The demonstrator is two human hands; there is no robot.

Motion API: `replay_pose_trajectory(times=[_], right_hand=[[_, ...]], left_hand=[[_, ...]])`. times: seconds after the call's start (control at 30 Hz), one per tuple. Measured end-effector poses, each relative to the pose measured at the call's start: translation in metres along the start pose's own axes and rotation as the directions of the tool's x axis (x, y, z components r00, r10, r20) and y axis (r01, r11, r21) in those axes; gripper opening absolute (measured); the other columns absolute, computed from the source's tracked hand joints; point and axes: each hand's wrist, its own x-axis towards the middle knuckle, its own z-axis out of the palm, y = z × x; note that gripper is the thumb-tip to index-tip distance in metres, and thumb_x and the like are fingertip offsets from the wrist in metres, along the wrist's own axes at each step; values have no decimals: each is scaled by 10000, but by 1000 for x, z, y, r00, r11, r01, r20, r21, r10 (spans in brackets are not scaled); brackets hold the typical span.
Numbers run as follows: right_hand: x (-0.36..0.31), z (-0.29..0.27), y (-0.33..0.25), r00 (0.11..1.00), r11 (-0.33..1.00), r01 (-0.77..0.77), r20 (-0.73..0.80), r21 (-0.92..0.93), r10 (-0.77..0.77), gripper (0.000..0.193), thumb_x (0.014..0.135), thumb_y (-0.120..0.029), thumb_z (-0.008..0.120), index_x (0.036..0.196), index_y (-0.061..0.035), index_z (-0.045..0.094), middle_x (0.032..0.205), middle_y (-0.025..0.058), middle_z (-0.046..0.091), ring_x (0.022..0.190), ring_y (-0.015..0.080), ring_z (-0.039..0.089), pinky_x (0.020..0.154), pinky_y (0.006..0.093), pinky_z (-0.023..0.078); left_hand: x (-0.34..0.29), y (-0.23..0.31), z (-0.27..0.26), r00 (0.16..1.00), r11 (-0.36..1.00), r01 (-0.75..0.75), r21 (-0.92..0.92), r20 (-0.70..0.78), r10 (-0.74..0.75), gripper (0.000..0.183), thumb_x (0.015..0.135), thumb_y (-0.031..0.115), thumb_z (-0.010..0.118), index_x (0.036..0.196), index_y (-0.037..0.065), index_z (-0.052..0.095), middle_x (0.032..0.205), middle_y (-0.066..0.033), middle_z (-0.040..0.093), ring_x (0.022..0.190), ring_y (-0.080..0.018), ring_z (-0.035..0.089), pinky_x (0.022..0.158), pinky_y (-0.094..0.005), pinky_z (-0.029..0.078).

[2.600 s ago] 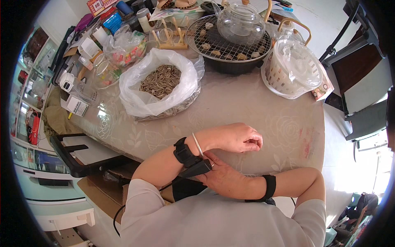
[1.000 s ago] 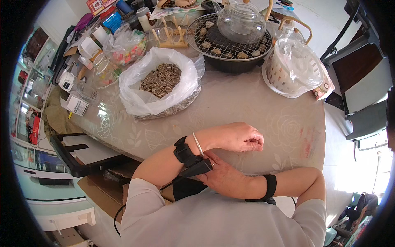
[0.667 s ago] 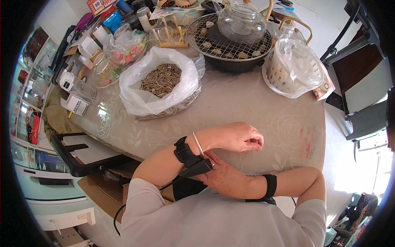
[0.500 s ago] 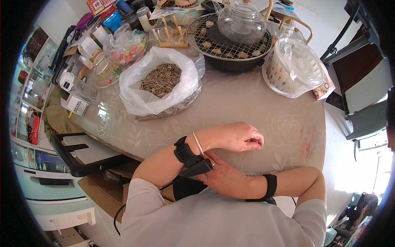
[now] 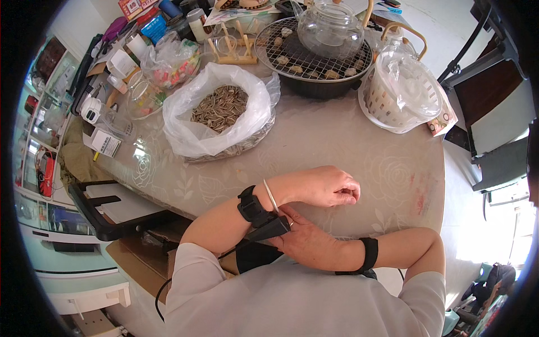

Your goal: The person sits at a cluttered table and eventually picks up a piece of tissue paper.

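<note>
The black wrist device (image 5: 263,218) strapped to my left forearm sits at about six o'clock from the table's centre, right at the near edge, and my right hand (image 5: 306,241) lies across under that forearm with its fingers resting against the device's wedge-shaped body, loosely curved around it rather than clamped. My left hand (image 5: 325,188) rests on the table (image 5: 337,140) in a loose fist, fingers curled under; I cannot tell whether anything is inside it. My arms cross this way because the device sits on the underside of the left wrist, so the right hand has to come in from below the table edge to reach it. A thin silver bangle (image 5: 270,195) lies just beside the strap, towards the hand, and a matching black band (image 5: 369,254) circles my right forearm at five o'clock. Open room lies straight ahead: the pale flowered tablecloth is bare from my fist out towards twelve and three o'clock. Farther off, a white plastic bag of sunflower seeds (image 5: 220,109) sits at eleven o'clock, a wire-grill stove with a glass teapot (image 5: 328,31) at twelve, and a white basket lined with plastic (image 5: 401,92) at one o'clock near the table's right rim. The left edge at ten o'clock is crowded with small boxes and jars.
</note>
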Motion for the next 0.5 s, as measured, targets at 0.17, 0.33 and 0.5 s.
replay_pose_trajectory(times=[0.17,0.33,0.5], right_hand=[[1,-4,-1,993,1000,-15,119,12,14,620,905,-126,497,1516,-188,410,1499,170,455,1431,382,369,1239,537,131],[0,-1,-1,995,1000,-17,95,20,15,628,890,-127,508,1509,-189,423,1501,169,452,1431,381,368,1241,539,123],[0,1,-1,996,1000,-15,85,19,13,640,872,-125,517,1503,-190,433,1501,166,450,1429,381,365,1241,545,117]], left_hand=[[0,-2,1,1000,1000,-14,2,-8,14,206,983,228,593,1042,44,663,974,-115,691,917,-302,648,810,-405,515],[0,-1,1,1000,1000,-13,2,-8,13,202,983,224,592,1040,44,664,979,-115,691,920,-302,648,807,-404,516],[0,1,0,1000,1000,1,-6,-2,-1,199,982,220,593,1038,42,663,979,-116,690,918,-301,648,805,-406,517]])
